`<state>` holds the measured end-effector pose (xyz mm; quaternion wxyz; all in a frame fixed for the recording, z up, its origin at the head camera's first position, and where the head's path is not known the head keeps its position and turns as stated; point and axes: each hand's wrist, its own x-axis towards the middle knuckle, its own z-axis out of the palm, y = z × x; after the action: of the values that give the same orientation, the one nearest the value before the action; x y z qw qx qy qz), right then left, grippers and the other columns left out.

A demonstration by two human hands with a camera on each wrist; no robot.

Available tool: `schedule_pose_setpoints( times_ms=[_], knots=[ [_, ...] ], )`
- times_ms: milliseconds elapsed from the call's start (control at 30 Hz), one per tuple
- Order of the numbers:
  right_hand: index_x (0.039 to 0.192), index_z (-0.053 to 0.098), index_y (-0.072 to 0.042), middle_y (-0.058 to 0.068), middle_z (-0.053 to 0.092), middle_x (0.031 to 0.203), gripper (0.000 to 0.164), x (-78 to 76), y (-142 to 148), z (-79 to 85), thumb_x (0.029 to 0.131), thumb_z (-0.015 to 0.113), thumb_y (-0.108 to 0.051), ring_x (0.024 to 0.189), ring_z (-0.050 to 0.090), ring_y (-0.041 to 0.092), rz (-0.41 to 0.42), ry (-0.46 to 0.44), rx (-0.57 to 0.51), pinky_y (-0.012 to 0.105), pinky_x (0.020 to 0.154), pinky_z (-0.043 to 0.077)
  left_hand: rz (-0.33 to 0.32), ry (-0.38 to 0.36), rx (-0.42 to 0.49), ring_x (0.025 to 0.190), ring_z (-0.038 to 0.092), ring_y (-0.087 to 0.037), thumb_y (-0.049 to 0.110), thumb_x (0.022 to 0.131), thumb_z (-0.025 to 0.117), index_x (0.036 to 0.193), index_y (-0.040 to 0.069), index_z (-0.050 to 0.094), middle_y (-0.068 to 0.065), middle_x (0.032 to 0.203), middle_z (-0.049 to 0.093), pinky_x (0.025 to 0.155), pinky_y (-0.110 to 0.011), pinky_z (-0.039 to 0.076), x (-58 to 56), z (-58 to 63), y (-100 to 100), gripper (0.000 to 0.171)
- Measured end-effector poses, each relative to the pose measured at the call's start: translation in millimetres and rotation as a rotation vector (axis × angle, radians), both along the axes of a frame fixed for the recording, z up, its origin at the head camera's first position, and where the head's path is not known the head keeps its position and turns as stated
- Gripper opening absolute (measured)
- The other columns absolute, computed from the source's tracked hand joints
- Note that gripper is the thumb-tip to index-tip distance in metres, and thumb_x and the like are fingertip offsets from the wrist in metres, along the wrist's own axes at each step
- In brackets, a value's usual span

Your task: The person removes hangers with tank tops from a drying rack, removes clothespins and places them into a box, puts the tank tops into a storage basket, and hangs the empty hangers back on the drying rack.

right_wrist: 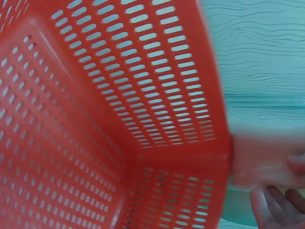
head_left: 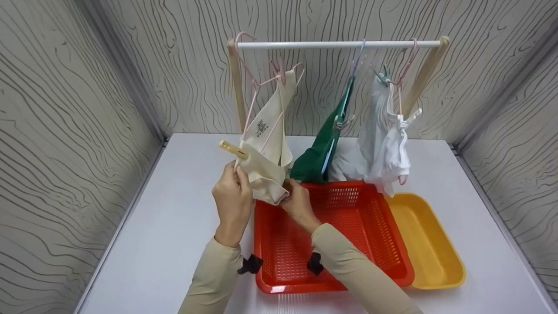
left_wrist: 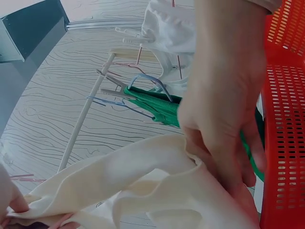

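A cream cloth item (head_left: 268, 131) with a small dark print hangs from a pink hanger (head_left: 249, 114). A pale yellow clothespin (head_left: 234, 149) clips it at the hanger's near end. My left hand (head_left: 232, 194) grips the cloth just below that clothespin, thumb uppermost. Lower and to the right, my right hand (head_left: 300, 201) pinches the cloth's lower edge, above the red basket. The left wrist view shows the right hand (left_wrist: 224, 105) at the edge of the cream cloth (left_wrist: 128, 167), its fingertips partly hidden by the fold.
A white rail (head_left: 305, 45) on wooden legs carries the hangers. Right of the cream cloth hang a green garment (head_left: 316, 159) and white clothes (head_left: 377, 117) with clothespins. The red basket (head_left: 279, 288) stands below, overlapping a yellow tray (head_left: 436, 244). Patterned walls enclose the white table (head_left: 174, 218).
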<state>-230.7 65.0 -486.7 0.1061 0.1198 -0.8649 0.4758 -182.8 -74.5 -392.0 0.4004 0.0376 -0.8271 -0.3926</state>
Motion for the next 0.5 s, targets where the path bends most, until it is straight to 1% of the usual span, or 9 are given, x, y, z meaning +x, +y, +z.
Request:
schedule_pose_setpoints(
  times_ms=[33,100,200,267,333,400,433,500],
  knots=[
    [0.106,0.060,0.006,0.024,0.070,0.101,0.035,-1.3,-1.2,-1.8,0.072,0.070,0.005,0.089,0.065,0.033,-0.005,0.000,0.016,0.047,0.085,0.056,0.001,0.001,0.001,0.052,0.035,-0.011,0.003,0.093,0.050,0.097,-0.008,0.065,-0.003,0.053,0.042,0.047,-0.025,0.032,0.2,0.1,0.3,0.019],
    [0.112,0.057,0.007,0.025,0.069,0.107,0.042,-3.9,-3.6,-3.7,0.073,0.072,0.003,0.095,0.065,0.036,-0.002,-0.028,0.036,0.049,0.089,0.055,0.002,0.003,0.004,0.052,0.034,-0.011,0.002,0.092,0.050,0.096,-0.008,0.066,-0.003,0.053,0.042,0.048,-0.024,0.032,0.2,0.0,0.9,0.019],
    [0.129,0.044,0.006,0.027,0.063,0.119,0.061,-7.5,-6.6,-2.9,0.075,0.073,0.003,0.104,0.062,0.039,0.036,-0.115,0.009,0.052,0.097,0.052,0.002,0.013,0.006,0.052,0.035,-0.011,0.002,0.092,0.051,0.095,-0.007,0.066,-0.004,0.053,0.043,0.048,-0.025,0.032,0.0,-0.8,2.2,0.018],
    [0.140,0.031,0.002,0.027,0.055,0.130,0.072,-11.9,-7.8,-2.5,0.079,0.070,0.005,0.112,0.057,0.038,0.088,-0.203,-0.097,0.053,0.104,0.047,-0.002,0.019,0.005,0.052,0.035,-0.010,0.002,0.092,0.051,0.094,-0.007,0.066,-0.004,0.053,0.043,0.048,-0.024,0.032,0.0,-1.8,3.0,0.017],
    [0.145,0.021,0.001,0.027,0.048,0.137,0.080,-17.1,-7.9,-3.8,0.080,0.069,0.004,0.118,0.052,0.039,0.137,-0.244,-0.196,0.055,0.109,0.042,-0.011,0.020,-0.002,0.052,0.034,-0.010,0.001,0.092,0.051,0.093,-0.007,0.065,-0.003,0.053,0.042,0.047,-0.024,0.031,0.7,-2.6,3.7,0.016],
    [0.146,0.018,0.000,0.027,0.042,0.142,0.080,-21.8,-7.8,-5.8,0.083,0.067,0.003,0.124,0.047,0.039,0.176,-0.278,-0.286,0.055,0.113,0.036,-0.021,0.015,-0.007,0.052,0.034,-0.009,0.002,0.092,0.051,0.094,-0.007,0.065,-0.002,0.054,0.042,0.047,-0.022,0.031,1.5,-3.1,3.9,0.017],
    [0.145,0.021,0.001,0.027,0.043,0.142,0.077,-23.2,-8.0,-6.4,0.083,0.067,0.003,0.124,0.047,0.038,0.183,-0.288,-0.309,0.054,0.113,0.037,-0.026,0.013,-0.010,0.052,0.033,-0.009,0.002,0.092,0.051,0.094,-0.007,0.065,-0.001,0.054,0.041,0.047,-0.022,0.030,2.1,-2.8,3.9,0.017],
    [0.141,0.030,0.004,0.027,0.048,0.137,0.068,-24.9,-9.1,-6.9,0.083,0.065,0.004,0.118,0.051,0.035,0.165,-0.298,-0.284,0.049,0.106,0.045,-0.030,0.010,-0.016,0.052,0.034,-0.009,0.002,0.093,0.050,0.095,-0.007,0.065,-0.002,0.054,0.043,0.047,-0.022,0.031,3.0,-2.8,3.5,0.018]
  ],
)
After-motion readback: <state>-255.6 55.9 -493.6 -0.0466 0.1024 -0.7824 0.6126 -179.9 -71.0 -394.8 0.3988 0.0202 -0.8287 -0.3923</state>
